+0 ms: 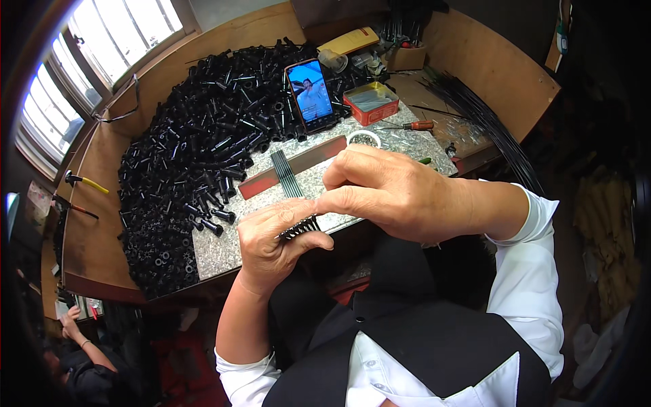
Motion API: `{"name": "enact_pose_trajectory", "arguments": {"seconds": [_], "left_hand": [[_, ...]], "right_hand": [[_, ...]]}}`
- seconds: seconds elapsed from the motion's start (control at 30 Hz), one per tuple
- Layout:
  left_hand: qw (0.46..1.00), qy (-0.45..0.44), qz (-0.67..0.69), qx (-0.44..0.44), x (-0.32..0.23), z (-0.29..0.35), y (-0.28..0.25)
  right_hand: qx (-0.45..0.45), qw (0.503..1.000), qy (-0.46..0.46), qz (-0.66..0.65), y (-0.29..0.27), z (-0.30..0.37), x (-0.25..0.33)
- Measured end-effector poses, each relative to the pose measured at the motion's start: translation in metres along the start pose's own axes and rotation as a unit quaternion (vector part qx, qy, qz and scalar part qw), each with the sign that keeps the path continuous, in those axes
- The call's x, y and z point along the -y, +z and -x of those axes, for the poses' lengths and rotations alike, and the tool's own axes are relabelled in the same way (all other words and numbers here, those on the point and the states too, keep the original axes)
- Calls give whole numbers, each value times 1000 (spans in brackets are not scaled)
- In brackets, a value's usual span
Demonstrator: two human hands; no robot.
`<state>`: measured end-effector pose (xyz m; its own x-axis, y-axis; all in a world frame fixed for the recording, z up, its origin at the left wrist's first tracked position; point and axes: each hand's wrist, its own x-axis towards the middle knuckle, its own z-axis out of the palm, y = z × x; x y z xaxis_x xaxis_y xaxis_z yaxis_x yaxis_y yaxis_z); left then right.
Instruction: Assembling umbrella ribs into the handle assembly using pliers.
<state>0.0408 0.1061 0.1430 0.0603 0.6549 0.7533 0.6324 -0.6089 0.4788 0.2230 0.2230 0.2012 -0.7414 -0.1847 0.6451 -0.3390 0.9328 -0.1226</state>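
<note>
My left hand is closed around a row of thin dark rods held side by side. Their far ends rest across a long reddish-brown bar, and a row of black coil-like ends shows between the thumb and fingers. My right hand is pinched just over the left knuckles, and whatever its fingertips hold is hidden. Beyond the right hand stands a small white round dish of tiny metal parts. Both hands are above a speckled stone slab.
A big heap of black tubular parts fills the bench's left and back. Behind the bar are an upright phone, a red tin and a screwdriver. Long black rods lie at right. Another person's hand shows at lower left.
</note>
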Motion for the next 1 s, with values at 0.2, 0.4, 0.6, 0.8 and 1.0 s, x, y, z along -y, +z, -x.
{"name": "enact_pose_trajectory", "arguments": {"seconds": [0.2, 0.4, 0.6, 0.8, 1.0], "left_hand": [[1000, -14, -5, 21, 6, 8, 6], [996, -73, 36, 20, 20, 38, 25], [934, -103, -264, 219, 59, 83, 36], [944, -89, -236, 211, 48, 60, 33], [968, -156, -134, 147, 17, -3, 11]], "right_hand": [[-24, 994, 39, -101, 15, -6, 4], [-3, 996, 2, -90, 26, -12, 5], [-5, 996, -9, -83, 25, -17, -6], [-37, 997, -53, -42, -19, -51, -13], [44, 999, 23, -21, -109, -117, -8]]}}
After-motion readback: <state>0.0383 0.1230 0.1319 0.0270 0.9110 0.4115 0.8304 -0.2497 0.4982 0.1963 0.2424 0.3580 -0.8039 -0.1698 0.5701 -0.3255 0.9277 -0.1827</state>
